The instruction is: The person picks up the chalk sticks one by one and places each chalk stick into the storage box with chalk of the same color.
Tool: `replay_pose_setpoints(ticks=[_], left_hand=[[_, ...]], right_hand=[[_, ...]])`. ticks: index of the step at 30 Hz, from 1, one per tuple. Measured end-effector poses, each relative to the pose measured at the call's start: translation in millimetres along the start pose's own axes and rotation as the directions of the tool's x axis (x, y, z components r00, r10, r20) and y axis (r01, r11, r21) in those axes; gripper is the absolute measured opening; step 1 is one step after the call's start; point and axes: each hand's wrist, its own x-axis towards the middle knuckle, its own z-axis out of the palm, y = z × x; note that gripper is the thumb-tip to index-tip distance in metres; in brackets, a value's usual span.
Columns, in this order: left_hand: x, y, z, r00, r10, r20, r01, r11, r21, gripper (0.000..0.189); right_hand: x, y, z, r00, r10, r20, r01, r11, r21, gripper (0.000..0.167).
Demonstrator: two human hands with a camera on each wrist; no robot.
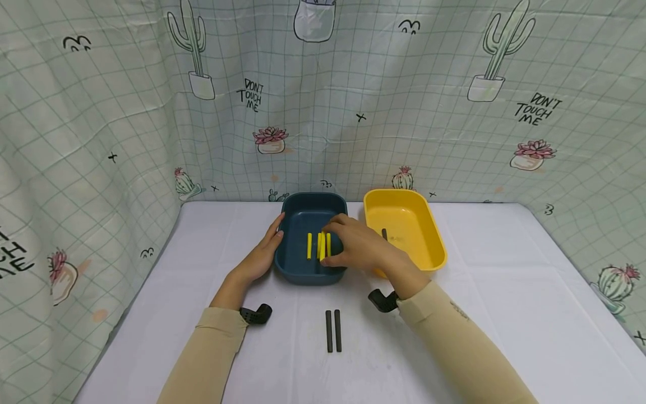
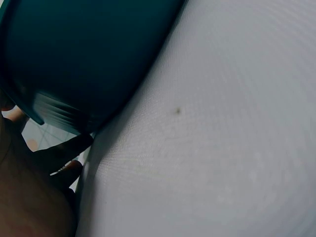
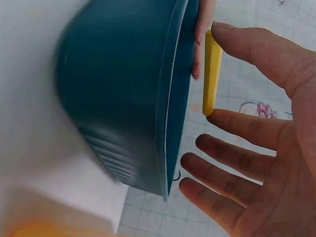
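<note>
A dark blue plastic bin [image 1: 313, 278] stands on the table with several short yellow sticks [image 1: 309, 246] in it. My right hand [image 1: 360, 244] is over its right side. Thumb and index finger pinch one yellow stick [image 3: 212, 74] by its two ends, and the other fingers are spread. In the right wrist view this stick shows above the bin's rim. My left hand [image 1: 259, 258] holds the bin's left side, with fingertips over the rim and other fingers [image 2: 64, 153] against the outer wall.
A yellow bin [image 1: 438, 247] stands to the right, partly behind my right forearm, with a dark stick [image 1: 384, 234] in it. Two dark grey sticks [image 1: 329, 331] lie side by side on the white tablecloth [image 1: 282, 359] in front. A patterned curtain [image 1: 323, 101] surrounds the table.
</note>
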Motion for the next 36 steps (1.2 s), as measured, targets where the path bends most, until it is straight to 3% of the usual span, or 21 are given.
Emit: replay_pose_setpoints(ticks=[27, 36], left_hand=[[-1.5, 2.0, -0.9, 1.0, -0.011, 0.007, 0.011, 1.0, 0.003, 0.056], [-0.9, 2.1, -1.6, 1.0, -0.015, 0.012, 0.015, 1.0, -0.003, 0.057]], right_hand=[[28.7, -4, 19, 0.999, -0.049, 0.004, 0.049, 0.999, -0.018, 0.073], [39.3, -4, 24, 0.999, -0.033, 0.034, 0.034, 0.999, -0.027, 0.074]])
